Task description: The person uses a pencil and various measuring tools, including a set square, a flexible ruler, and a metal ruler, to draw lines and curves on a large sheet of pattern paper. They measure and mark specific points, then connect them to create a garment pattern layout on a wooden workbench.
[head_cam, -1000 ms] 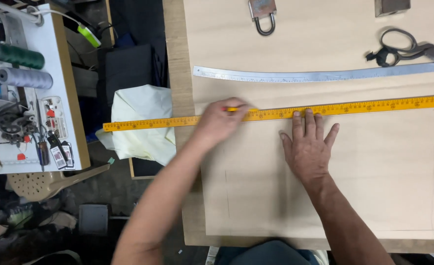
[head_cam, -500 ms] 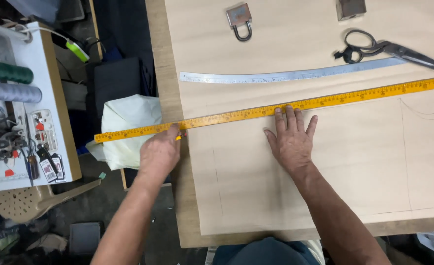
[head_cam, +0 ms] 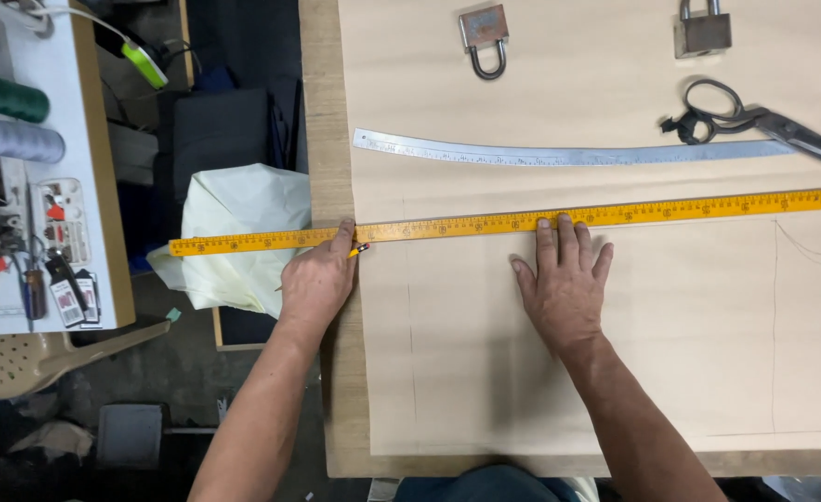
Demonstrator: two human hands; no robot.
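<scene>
The right hand [head_cam: 566, 284] lies flat, fingers spread, on the tan pattern paper [head_cam: 615, 372], fingertips pressing the long yellow ruler [head_cam: 512, 223] that spans the paper. The left hand [head_cam: 317, 279], at the paper's left edge, is closed on a small pencil [head_cam: 360, 249] touching the ruler. Beyond lie a curved steel ruler [head_cam: 559, 153], black-handled scissors [head_cam: 745, 121] and 2 metal padlocks [head_cam: 483, 35].
</scene>
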